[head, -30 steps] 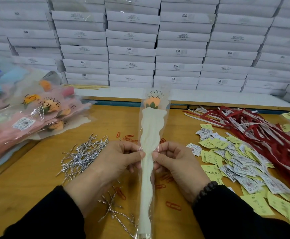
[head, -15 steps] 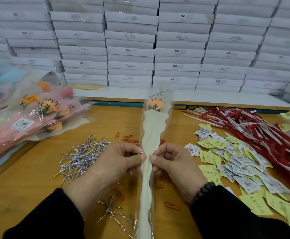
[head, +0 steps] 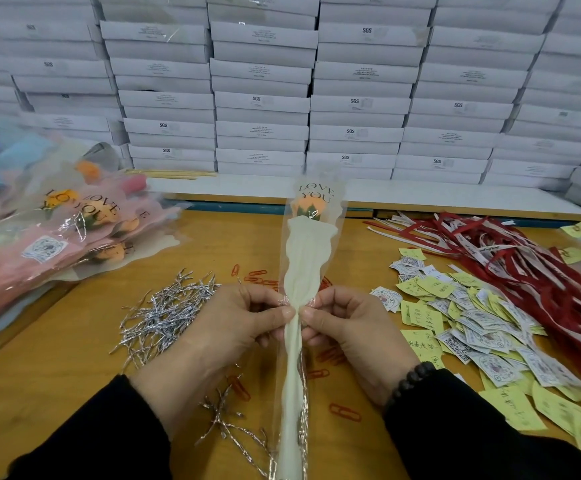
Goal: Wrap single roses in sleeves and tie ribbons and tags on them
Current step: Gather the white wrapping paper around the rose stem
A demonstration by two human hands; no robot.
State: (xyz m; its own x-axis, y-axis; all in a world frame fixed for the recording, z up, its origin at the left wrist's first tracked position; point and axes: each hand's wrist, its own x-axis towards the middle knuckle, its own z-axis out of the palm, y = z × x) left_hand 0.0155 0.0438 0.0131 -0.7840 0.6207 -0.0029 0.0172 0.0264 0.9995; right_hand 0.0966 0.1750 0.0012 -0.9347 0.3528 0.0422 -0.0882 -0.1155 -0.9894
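The left hand [head: 233, 327] and the right hand [head: 348, 327] each pinched the narrow waist of a sleeved rose [head: 308, 251] from either side, fingertips nearly meeting, holding it upright above the counter [head: 40, 368]. Silver twist ties [head: 164, 313] lay just left of the hands and paper tags [head: 462, 323] to their right, with red ribbons [head: 510, 265] beyond them. Finished wrapped roses [head: 57, 237] were piled at the far left, and white boxes [head: 261, 98] stood stacked behind.

twist ties [head: 168, 311] left, tags [head: 472, 320] right
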